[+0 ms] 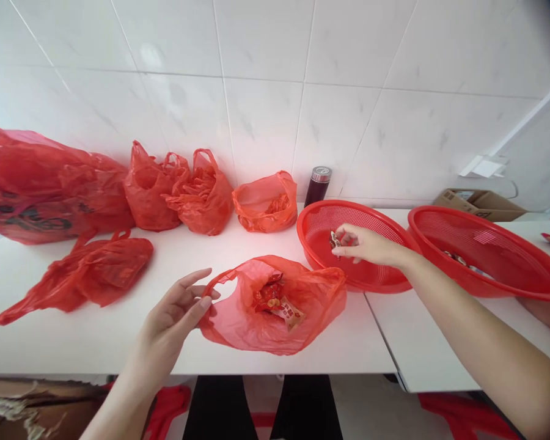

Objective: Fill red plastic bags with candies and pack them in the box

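Observation:
My left hand (176, 315) pinches the handle loop of a thin red plastic bag (316, 305) between thumb and fingers. The bag's mouth gapes upward. Inside it lie red-wrapped snacks (266, 296) and a cream-coloured wrapped snack (288, 313). Over a red mesh basket (371, 214), my right hand (360, 243) grips a small wrapped candy (334, 239) with a brown and white wrapper at its fingertips. What else lies in that basket beneath the hand is hidden.
Farther right, a second red basket (486, 235) holds several small packets, with part of another person's hand (545, 315) below it. A dark flask (318, 186), knotted red bag (105, 269), upright bags (206, 195) and cardboard box (481, 205) stand around. Two white tables (330, 360) meet at a seam.

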Available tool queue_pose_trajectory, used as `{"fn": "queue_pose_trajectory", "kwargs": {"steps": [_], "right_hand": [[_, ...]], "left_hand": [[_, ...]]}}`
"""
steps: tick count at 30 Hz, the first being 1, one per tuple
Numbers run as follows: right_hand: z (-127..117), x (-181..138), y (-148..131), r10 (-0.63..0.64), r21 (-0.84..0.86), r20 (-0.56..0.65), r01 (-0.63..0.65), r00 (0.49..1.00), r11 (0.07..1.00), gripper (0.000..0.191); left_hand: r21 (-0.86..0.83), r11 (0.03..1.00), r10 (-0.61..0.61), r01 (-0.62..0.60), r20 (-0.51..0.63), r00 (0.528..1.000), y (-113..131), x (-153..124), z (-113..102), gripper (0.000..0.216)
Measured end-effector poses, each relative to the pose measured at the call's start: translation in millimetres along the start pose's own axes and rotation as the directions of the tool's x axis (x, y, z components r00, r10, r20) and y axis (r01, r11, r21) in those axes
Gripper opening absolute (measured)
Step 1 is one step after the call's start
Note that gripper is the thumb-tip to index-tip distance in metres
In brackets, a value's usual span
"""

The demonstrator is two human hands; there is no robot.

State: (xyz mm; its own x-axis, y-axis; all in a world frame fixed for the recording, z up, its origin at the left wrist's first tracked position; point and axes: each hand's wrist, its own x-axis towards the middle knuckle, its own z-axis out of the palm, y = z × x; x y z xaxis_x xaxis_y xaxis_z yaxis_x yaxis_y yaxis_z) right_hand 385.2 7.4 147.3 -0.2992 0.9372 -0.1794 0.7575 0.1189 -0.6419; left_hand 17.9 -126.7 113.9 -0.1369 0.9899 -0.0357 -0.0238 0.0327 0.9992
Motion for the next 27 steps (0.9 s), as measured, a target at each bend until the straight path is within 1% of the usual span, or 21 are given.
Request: {"fn": "queue_pose_trajectory", "kwargs": {"steps": [1,2,3,4,5,6,8,10,11,13,16,19,22,24,26,27], "right_hand": [[4.9,-7.9,-18.9,-0.087,0.117,-0.006,0.087,0.996,0.989,0.041],[13.9,-15.7,-37.7,-0.174,0.189,0.019,0.167,0.985,0.968,0.041],[26.5,-22.7,-55.2,-0.255,0.201,0.082,0.235,0.963,0.951,0.039],[41.7,-27.9,-70.0,-0.314,0.159,0.132,0.292,0.94,0.943,0.035],[58.1,-31.1,-81.5,-0.343,0.078,0.162,0.335,0.925,0.939,0.029],[74.3,-32.2,-89.3,-0.355,-0.034,0.158,0.364,0.921,0.931,0.022],[100.5,-29.2,-94.3,-0.353,-0.243,0.134,0.376,0.926,0.894,0.016],[112.8,-23.8,-90.2,-0.354,-0.345,0.125,0.375,0.927,0.86,0.022],[113.7,-21.8,-86.9,-0.357,-0.363,0.13,0.379,0.925,0.851,0.027],[108.0,-20.9,-81.3,-0.365,-0.38,0.127,0.385,0.922,0.841,0.032],[94.5,-26.2,-79.6,-0.349,-0.412,0.11,0.362,0.931,0.837,0.029],[87.1,-32.8,-83.2,-0.314,-0.443,0.117,0.333,0.942,0.832,0.024],[84.7,-35.2,-84.3,-0.302,-0.475,0.114,0.319,0.946,0.82,0.024],[83.1,-34.9,-80.8,-0.344,-0.523,0.081,0.334,0.935,0.784,0.025],[80.4,-34.9,-73.4,-0.406,-0.627,0.021,0.328,0.914,0.707,0.027],[78.4,-35.6,-68.6,-0.417,-0.685,-0.01,0.297,0.909,0.666,0.03]], "left_hand": [[-0.014,1.0,-0.011,0.011,0.009,1.0,-0.2,1.2,0.0,0.05],[-0.031,0.999,-0.018,0.018,0.014,1.0,-0.2,2.2,0.6,0.051],[-0.05,0.999,-0.02,0.021,0.014,1.0,0.1,2.8,2.0,0.051],[-0.072,0.997,-0.018,0.019,0.011,1.0,0.8,2.8,4.0,0.052],[-0.093,0.996,-0.011,0.012,0.003,1.0,2.0,2.2,6.2,0.051],[-0.113,0.994,-0.004,0.003,-0.008,1.0,3.5,0.8,8.5,0.051],[-0.139,0.99,0.007,-0.011,-0.029,1.0,6.8,-3.0,11.2,0.049],[-0.146,0.989,0.013,-0.021,-0.055,0.998,9.0,-6.7,9.7,0.048],[-0.144,0.989,0.014,-0.024,-0.066,0.998,9.2,-7.8,7.3,0.048],[-0.141,0.99,0.011,-0.021,-0.073,0.997,7.8,-8.4,0.7,0.049],[-0.139,0.99,0.01,-0.017,-0.057,0.998,3.8,-6.7,-6.9,0.05],[-0.155,0.988,0.019,-0.025,-0.043,0.999,3.0,-6.5,-5.9,0.046],[-0.16,0.987,0.018,-0.025,-0.042,0.999,6.3,-8.3,-0.6,0.044],[-0.148,0.989,0.017,-0.023,-0.04,0.999,7.4,-8.9,0.7,0.045],[-0.115,0.993,0.023,-0.026,-0.033,0.999,5.3,-8.0,-2.9,0.048],[-0.076,0.997,0.02,-0.022,-0.023,1.0,2.7,-7.0,-7.1,0.051]]}}
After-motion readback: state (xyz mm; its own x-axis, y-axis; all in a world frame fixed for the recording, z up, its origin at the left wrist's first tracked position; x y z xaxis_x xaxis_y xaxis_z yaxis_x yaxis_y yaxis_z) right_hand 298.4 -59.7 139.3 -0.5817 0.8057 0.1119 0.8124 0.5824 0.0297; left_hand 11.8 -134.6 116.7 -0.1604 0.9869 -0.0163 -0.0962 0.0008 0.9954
